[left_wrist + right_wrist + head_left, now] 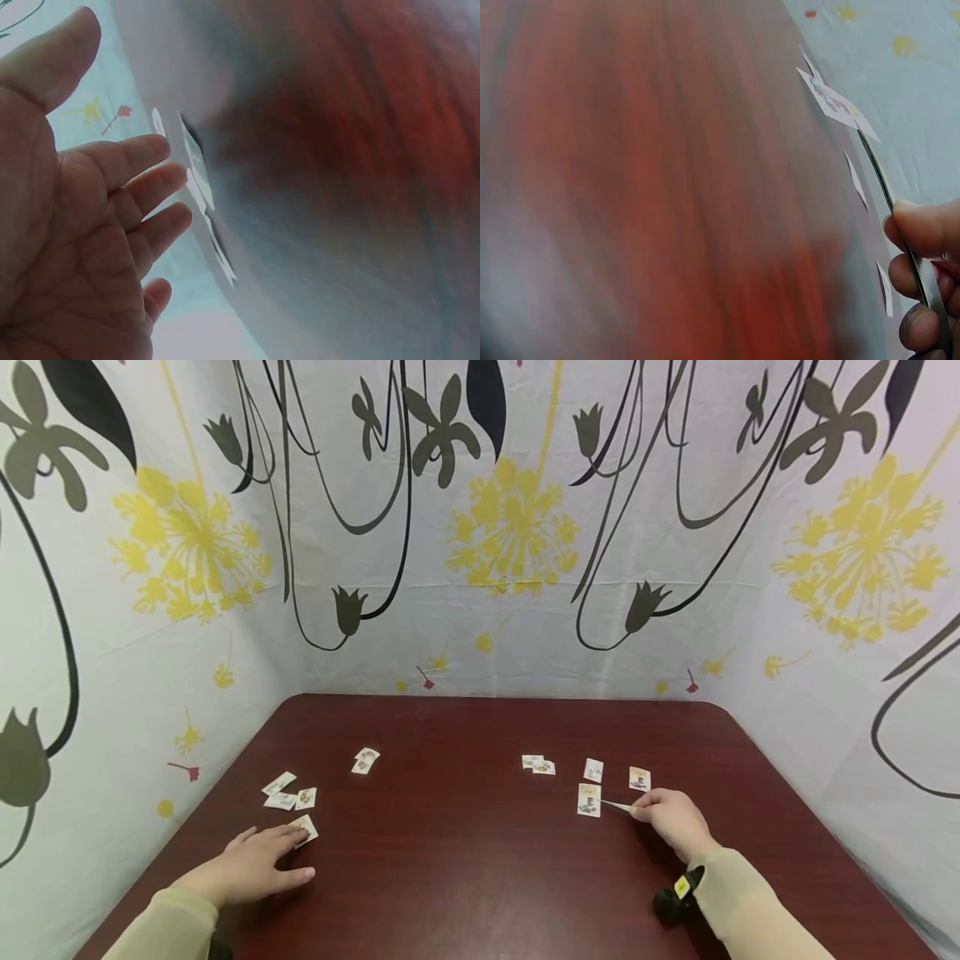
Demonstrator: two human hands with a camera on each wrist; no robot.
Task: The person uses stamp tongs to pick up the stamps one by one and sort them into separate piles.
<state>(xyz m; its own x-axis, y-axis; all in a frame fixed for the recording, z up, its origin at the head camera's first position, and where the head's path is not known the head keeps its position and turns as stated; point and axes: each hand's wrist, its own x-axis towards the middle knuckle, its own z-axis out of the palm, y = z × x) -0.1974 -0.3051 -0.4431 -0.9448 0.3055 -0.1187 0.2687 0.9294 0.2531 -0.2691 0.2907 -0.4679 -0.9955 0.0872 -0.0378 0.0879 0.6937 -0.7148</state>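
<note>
My right hand point(673, 820) grips a pair of metal tweezers point(877, 172) between thumb and fingers. The tweezers' tips meet the edge of a small white printed card point(588, 800), which stands tilted off the tabletop in the right wrist view. My left hand point(251, 862) is spread with fingers extended, thumb apart, and its fingertips overlap another small card point(306, 829) in the head view. Beyond those fingertips lie several loose cards, among them one card point(280, 782) at the back and one card point(305, 798) at the right.
A dark red-brown table point(465, 877) with rounded far corners carries everything. Farther back lie overlapping cards point(365, 761) on the left and another pair of cards point(538, 765) right of centre. Single cards point(593, 770) sit around the tweezers. Floral cloth point(517, 652) surrounds the table's far and side edges.
</note>
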